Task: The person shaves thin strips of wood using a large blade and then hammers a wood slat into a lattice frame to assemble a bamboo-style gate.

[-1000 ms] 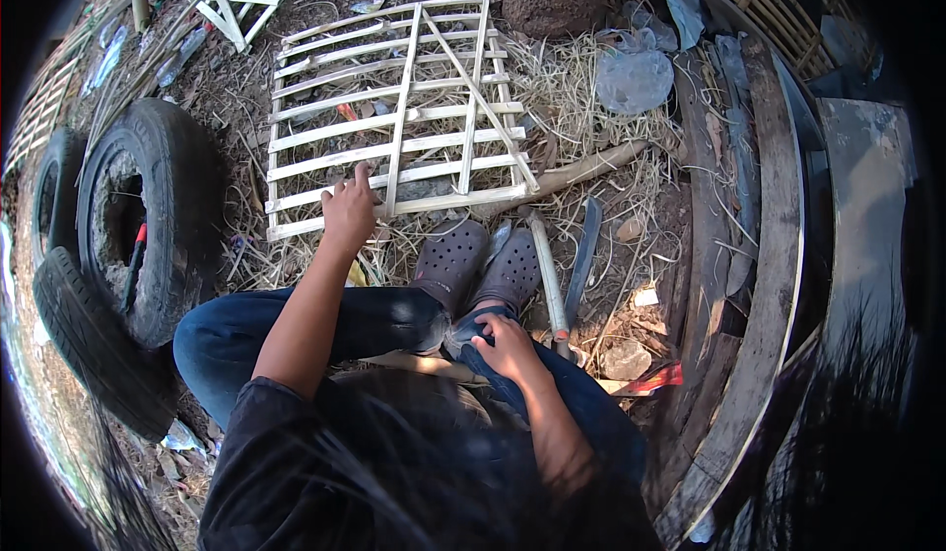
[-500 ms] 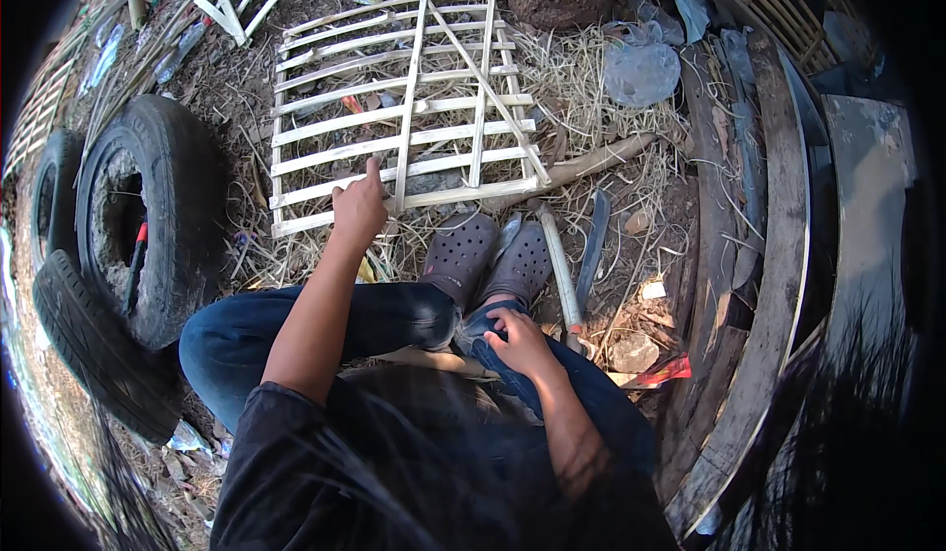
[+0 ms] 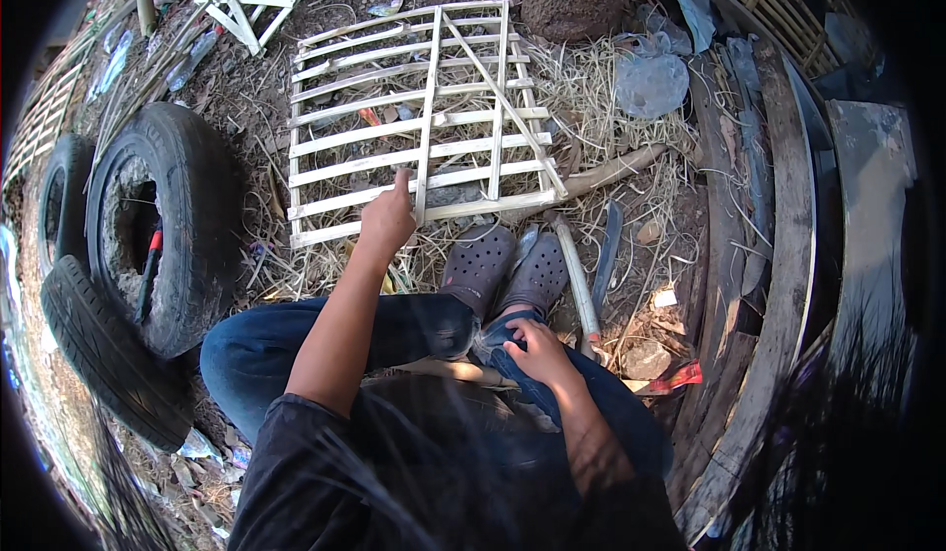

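A lattice panel of pale split-bamboo strips [image 3: 340,170] lies on the ground in front of me, with long slats, a few crosspieces and one diagonal strip. Over its near side is my left hand [image 3: 388,220], index finger stretched toward the slats and the other fingers curled. It holds nothing; whether the fingertip touches a slat I cannot tell. My right hand [image 3: 538,353] rests on my right leg near the knee, fingers loosely apart and nothing in them. Right of my shoes lie a pale stick [image 3: 575,280] and a long dark blade [image 3: 609,242].
Old tyres [image 3: 187,216] stand at the left, a red-and-black handled tool [image 3: 150,275] inside one. A smaller bamboo frame [image 3: 258,1] lies at far left. Weathered planks [image 3: 778,255] run along the right. A tree trunk [image 3: 567,4], straw and a plastic bag [image 3: 651,86] are beyond the panel.
The whole view has shifted, so everything sits slightly further right and lower. My left hand has moved a little right along the panel, still pointing. My right hand stays on my leg.
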